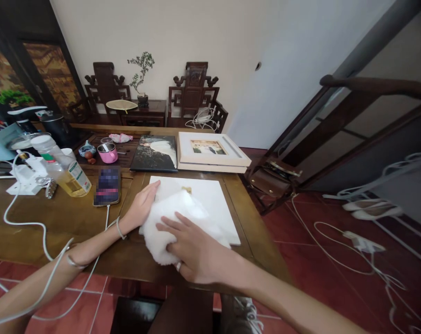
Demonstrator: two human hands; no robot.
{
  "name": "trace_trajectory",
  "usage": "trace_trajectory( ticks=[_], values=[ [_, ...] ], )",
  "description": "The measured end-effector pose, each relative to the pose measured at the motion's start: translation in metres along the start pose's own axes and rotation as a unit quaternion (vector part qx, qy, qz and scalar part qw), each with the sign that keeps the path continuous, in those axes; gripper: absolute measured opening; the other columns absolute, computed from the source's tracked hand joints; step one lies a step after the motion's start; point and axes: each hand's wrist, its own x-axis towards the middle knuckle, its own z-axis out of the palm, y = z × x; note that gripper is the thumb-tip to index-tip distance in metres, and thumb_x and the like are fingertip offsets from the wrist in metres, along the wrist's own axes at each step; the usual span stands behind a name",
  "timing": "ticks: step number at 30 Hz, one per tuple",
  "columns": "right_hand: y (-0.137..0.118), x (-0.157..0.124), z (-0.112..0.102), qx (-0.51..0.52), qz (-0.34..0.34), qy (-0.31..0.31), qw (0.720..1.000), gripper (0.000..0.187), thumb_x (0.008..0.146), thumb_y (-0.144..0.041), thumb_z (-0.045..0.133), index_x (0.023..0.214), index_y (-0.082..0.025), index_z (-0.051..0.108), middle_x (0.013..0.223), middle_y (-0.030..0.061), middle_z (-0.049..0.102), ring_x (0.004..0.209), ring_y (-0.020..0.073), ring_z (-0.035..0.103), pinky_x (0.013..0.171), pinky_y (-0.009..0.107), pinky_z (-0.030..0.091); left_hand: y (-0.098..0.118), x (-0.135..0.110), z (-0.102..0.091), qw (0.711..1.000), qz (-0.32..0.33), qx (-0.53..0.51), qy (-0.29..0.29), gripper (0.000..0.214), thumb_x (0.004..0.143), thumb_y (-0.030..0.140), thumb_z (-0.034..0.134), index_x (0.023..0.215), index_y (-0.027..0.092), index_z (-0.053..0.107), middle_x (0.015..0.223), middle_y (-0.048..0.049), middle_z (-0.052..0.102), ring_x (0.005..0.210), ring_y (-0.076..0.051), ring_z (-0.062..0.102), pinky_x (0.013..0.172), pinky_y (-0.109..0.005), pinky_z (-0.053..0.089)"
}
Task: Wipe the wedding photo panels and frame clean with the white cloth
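A flat white board (217, 204), perhaps an album or photo panel, lies at the table's front edge with a small gold mark near its middle. Along its left edge rests my left hand (141, 207), fingers stretched out and touching the side. My right hand (193, 246) presses a fluffy white cloth (158, 232) against the board, its fingers spread over the top and the thumb side bent into the fabric. The cloth hides the board's lower left part and hangs past its near edge.
Behind the board lie a dark photo album (155, 153) and a white picture frame (210, 150). To the left are a phone (107, 185) on a cable, an oil-like bottle (74, 178), a pink cup (107, 153) and a power strip (29, 174). A white cable crosses my left forearm.
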Motion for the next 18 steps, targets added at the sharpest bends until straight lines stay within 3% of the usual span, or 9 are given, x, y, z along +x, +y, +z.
trace_trajectory(
  ticks=[3,7,12,18],
  values=[
    [0.009,-0.012,-0.009,0.014,0.094,0.002,0.995,0.027,0.076,-0.019,0.054,0.099,-0.014,0.066,0.128,0.0156,0.056,0.131,0.0270,0.037,0.111,0.045,0.021,-0.002,-0.005,0.004,0.992,0.054,0.096,-0.066,0.047,0.096,0.034,0.027,0.129,0.009,0.049,0.138,-0.0136,0.047,0.130,-0.022,0.041,0.111,-0.041,0.030],
    [0.047,-0.004,-0.014,-0.003,0.188,0.068,0.980,0.029,0.075,-0.012,0.049,0.099,-0.012,0.064,0.116,0.0181,0.062,0.117,0.0302,0.050,0.104,0.045,0.029,-0.004,-0.012,0.008,0.961,0.100,0.215,-0.138,0.047,0.094,0.029,0.032,0.138,0.011,0.037,0.147,-0.0155,0.033,0.138,-0.027,0.024,0.111,-0.052,0.023],
    [0.094,0.040,-0.019,0.045,0.183,0.117,0.975,0.026,0.083,-0.015,0.040,0.095,-0.011,0.063,0.101,0.0151,0.066,0.094,0.0285,0.060,0.084,0.038,0.041,-0.002,-0.012,0.007,0.952,0.104,0.239,-0.161,0.047,0.094,0.026,0.032,0.139,0.012,0.034,0.147,-0.0144,0.034,0.139,-0.027,0.022,0.110,-0.053,0.025],
    [0.106,0.089,-0.023,0.124,0.141,0.129,0.974,0.024,0.086,-0.021,0.041,0.092,-0.017,0.064,0.102,0.0058,0.068,0.092,0.0218,0.059,0.079,0.028,0.040,-0.006,-0.009,0.005,0.952,0.138,0.233,-0.142,0.045,0.093,0.026,0.036,0.136,0.011,0.039,0.139,-0.0168,0.044,0.133,-0.027,0.034,0.110,-0.051,0.027]
  ],
)
